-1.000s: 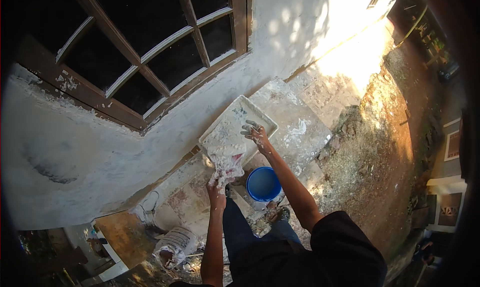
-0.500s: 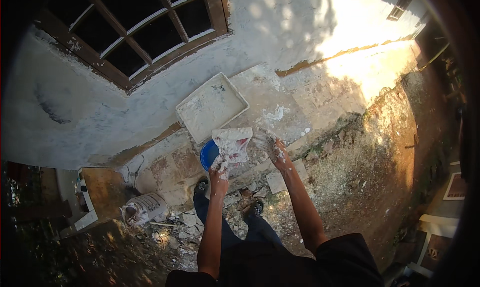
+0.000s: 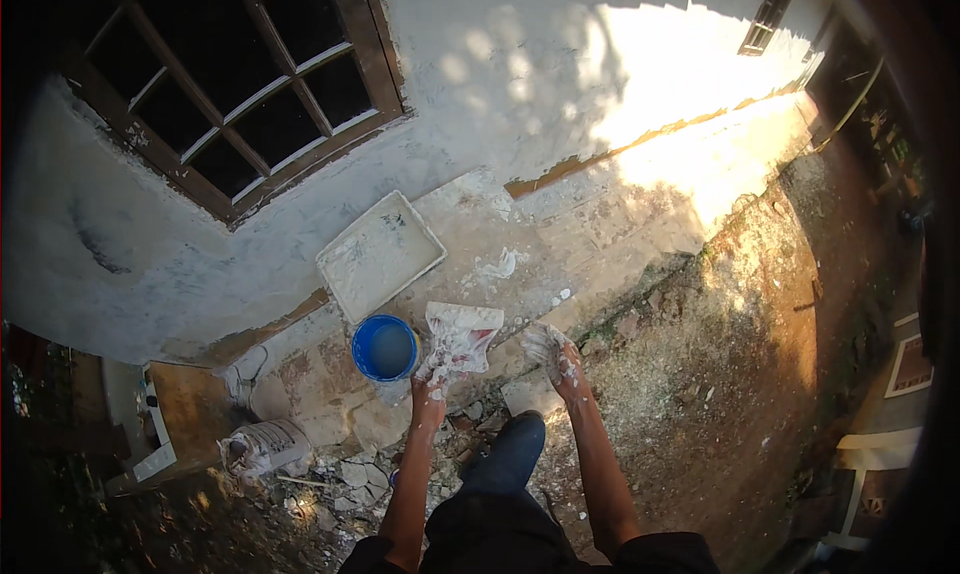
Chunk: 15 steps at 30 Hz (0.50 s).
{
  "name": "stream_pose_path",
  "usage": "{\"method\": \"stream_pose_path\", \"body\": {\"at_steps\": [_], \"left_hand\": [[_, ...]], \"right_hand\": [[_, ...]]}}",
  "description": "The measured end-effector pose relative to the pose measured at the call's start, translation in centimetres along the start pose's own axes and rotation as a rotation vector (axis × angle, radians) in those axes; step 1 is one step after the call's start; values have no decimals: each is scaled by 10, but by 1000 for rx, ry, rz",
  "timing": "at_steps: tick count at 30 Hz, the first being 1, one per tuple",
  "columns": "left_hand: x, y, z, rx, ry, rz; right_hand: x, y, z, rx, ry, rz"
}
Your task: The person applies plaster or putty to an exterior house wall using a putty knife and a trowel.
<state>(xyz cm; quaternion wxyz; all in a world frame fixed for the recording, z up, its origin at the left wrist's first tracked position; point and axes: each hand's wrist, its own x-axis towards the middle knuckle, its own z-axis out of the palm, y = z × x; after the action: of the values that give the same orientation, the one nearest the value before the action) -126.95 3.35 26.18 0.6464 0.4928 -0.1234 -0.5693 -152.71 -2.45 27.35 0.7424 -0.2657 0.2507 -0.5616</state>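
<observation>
My left hand [image 3: 430, 382], smeared with white paste, is closed on the lower left of a flat, whitish sheet-like piece [image 3: 465, 332] with red patches. What kind of piece this is, I cannot make out. To its right and apart from it, my right hand [image 3: 562, 362] is coated in the same white paste, its fingers stretched toward the sheet. Just left of my left hand stands a blue bucket [image 3: 357, 357] with greyish liquid inside. Behind the bucket lies a shallow rectangular tray [image 3: 421, 265], whitish and coated with paste.
A whitewashed wall [image 3: 470, 94] with a brown-framed window [image 3: 375, 64] rises beyond the worn ledge [image 3: 590, 224]. White smears dot the ledge. An opened sack [image 3: 270, 448] lies at left near a wooden box [image 3: 190, 404]. Broken rubble [image 3: 360, 484] covers the ground near my legs.
The view has shifted and my legs have moved. The bucket, partly hidden before, now shows whole, left of the sheet. My left hand still holds the sheet; my right hand remains apart.
</observation>
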Motion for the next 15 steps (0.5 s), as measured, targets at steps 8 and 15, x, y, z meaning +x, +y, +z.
{"method": "stream_pose_path", "body": {"at_steps": [8, 15], "left_hand": [[44, -64, 66, -144, -206, -51], [69, -83, 207, -234, 83, -160]], "right_hand": [[36, -71, -83, -160, 40, 70], [98, -182, -163, -1214, -232, -252]]}}
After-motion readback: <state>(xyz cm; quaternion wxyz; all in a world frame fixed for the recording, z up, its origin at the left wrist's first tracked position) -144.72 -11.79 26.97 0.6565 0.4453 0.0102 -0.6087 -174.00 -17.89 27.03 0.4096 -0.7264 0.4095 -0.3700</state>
